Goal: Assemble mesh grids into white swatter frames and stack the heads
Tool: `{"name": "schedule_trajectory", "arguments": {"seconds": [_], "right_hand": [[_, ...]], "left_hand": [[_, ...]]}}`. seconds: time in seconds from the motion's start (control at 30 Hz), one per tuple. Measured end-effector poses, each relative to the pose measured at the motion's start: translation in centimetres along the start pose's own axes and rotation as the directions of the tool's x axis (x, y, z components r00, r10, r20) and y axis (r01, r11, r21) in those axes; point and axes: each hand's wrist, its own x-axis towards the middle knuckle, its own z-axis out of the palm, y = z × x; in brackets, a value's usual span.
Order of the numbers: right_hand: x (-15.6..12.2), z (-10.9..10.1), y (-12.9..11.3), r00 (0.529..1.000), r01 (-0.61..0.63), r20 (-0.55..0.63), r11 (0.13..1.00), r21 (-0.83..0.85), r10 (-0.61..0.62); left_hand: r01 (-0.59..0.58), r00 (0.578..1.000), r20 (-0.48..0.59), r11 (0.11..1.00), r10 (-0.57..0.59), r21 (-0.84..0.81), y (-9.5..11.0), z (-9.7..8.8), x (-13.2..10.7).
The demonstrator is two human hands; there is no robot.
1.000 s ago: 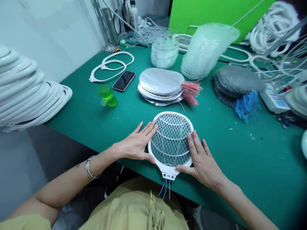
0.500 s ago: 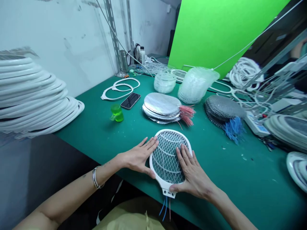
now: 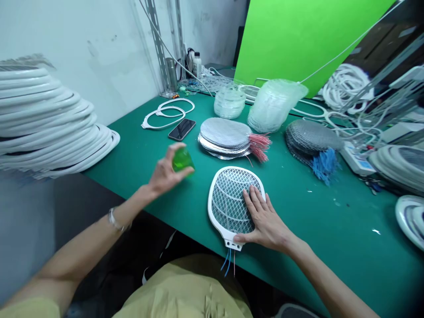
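Note:
My left hand (image 3: 167,170) is closed around a small green see-through cylindrical piece (image 3: 182,159), raised above the table left of the racket. Its exact kind I cannot make out. In front of me a white-rimmed mosquito swatter head (image 3: 228,205) lies flat, with metal mesh inside its frame. Blue and pink wires (image 3: 228,263) come out of its neck and hang past the table edge. My right hand (image 3: 263,218) rests flat on the right side of the mesh and rim, fingers stretched out, its thumb at the neck.
Beyond the swatter lie a stack of silver meshes (image 3: 225,134) with red wires and a darker mesh stack (image 3: 309,139) with blue wires. A phone (image 3: 182,129) and two white rings (image 3: 164,118) lie at left. White frames (image 3: 49,128) are piled high at far left.
My left hand has left the swatter's rim, moved up and left, and taken hold of the green piece, lifting it. My right hand stays on the swatter.

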Motion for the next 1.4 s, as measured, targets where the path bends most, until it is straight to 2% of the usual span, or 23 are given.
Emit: {"name": "schedule_trajectory", "arguments": {"seconds": [0.07, 0.1, 0.17, 0.2, 0.23, 0.27, 0.33, 0.37, 0.47, 0.57, 0.6, 0.63, 0.7, 0.73, 0.83, 0.93, 1.03, 1.2, 1.3, 1.4], "right_hand": [[0.0, 0.0, 0.0, 1.000, 0.005, -0.011, 1.000, 0.003, -0.005], [0.0, 0.0, 0.0, 1.000, 0.000, -0.015, 1.000, 0.002, 0.000], [0.0, -0.1, -0.1, 1.000, -0.013, -0.011, 1.000, 0.002, 0.013], [0.0, -0.1, -0.2, 1.000, -0.014, -0.007, 1.000, 0.004, 0.014], [0.0, -0.2, -0.2, 1.000, -0.013, -0.005, 1.000, 0.008, 0.013], [0.0, -0.2, -0.2, 1.000, -0.012, -0.007, 1.000, 0.012, 0.012], [0.0, -0.2, -0.2, 1.000, -0.006, -0.016, 1.000, 0.016, 0.006], [0.0, -0.2, -0.2, 1.000, -0.005, -0.020, 1.000, 0.016, 0.005], [0.0, -0.1, -0.1, 1.000, -0.002, -0.005, 1.000, 0.023, 0.002], [-0.1, 0.0, 0.1, 1.000, -0.008, 0.019, 0.999, 0.046, 0.007], [-0.1, 0.0, 0.1, 1.000, -0.008, 0.023, 0.999, 0.053, 0.007], [-0.1, 0.0, 0.2, 1.000, -0.009, 0.024, 0.998, 0.059, 0.007], [-0.1, 0.0, 0.2, 1.000, -0.002, 0.019, 0.998, 0.066, 0.001], [-0.1, 0.0, 0.2, 1.000, 0.000, 0.018, 0.998, 0.070, -0.002], [-0.1, -0.2, 0.2, 1.000, -0.005, 0.029, 0.996, 0.094, 0.002], [-0.1, -0.5, 0.1, 0.998, -0.026, 0.059, 0.990, 0.135, 0.018], [0.0, -0.8, -0.1, 0.995, -0.056, 0.097, 0.983, 0.175, 0.039], [0.1, -1.4, -0.2, 0.988, -0.083, 0.149, 0.967, 0.241, 0.047], [0.1, -1.6, -0.1, 0.986, -0.090, 0.161, 0.957, 0.276, 0.047], [0.0, -1.7, 0.0, 0.986, -0.087, 0.159, 0.946, 0.311, 0.038]], "left_hand": [[-0.157, 0.976, 0.132, 0.982, 0.171, -0.108, 3.0, 1.2, -3.7], [-0.256, 0.942, 0.162, 0.941, 0.295, -0.222, 4.3, 1.8, -5.3], [-0.334, 0.862, 0.259, 0.873, 0.436, -0.356, 6.2, 2.9, -7.4], [-0.330, 0.838, 0.298, 0.859, 0.457, -0.391, 6.7, 3.2, -7.8], [-0.303, 0.835, 0.326, 0.865, 0.444, -0.401, 7.0, 3.4, -8.0], [-0.266, 0.852, 0.328, 0.877, 0.408, -0.400, 7.0, 3.4, -7.9], [-0.212, 0.897, 0.283, 0.892, 0.340, -0.400, 6.7, 3.2, -7.5], [-0.213, 0.900, 0.272, 0.888, 0.340, -0.407, 6.4, 3.0, -7.3], [-0.264, 0.862, 0.302, 0.869, 0.407, -0.418, 5.5, 3.0, -7.1], [-0.310, 0.903, 0.148, 0.852, 0.402, -0.422, 4.8, 3.3, -7.1], [-0.329, 0.906, 0.112, 0.847, 0.408, -0.418, 4.5, 3.4, -7.0], [-0.341, 0.898, 0.122, 0.846, 0.422, -0.410, 4.3, 3.4, -6.8], [-0.338, 0.876, 0.203, 0.858, 0.437, -0.388, 3.9, 3.6, -6.2], [-0.321, 0.884, 0.208, 0.867, 0.419, -0.380, 3.7, 3.6, -5.7], [-0.267, 0.941, 0.090, 0.880, 0.325, -0.393, 3.2, 4.0, -3.7], [-0.217, 0.948, 0.130, 0.887, 0.292, -0.408, 2.9, 4.8, -0.9], [-0.215, 0.965, 0.049, 0.880, 0.259, -0.424, 2.8, 6.1, 2.2], [-0.225, 0.954, 0.084, 0.869, 0.289, -0.440, 3.4, 8.4, 6.3], [-0.279, 0.937, 0.071, 0.856, 0.341, -0.435, 4.3, 9.6, 7.7], [-0.259, 0.924, 0.148, 0.863, 0.352, -0.435, 5.9, 10.7, 8.6]]}}
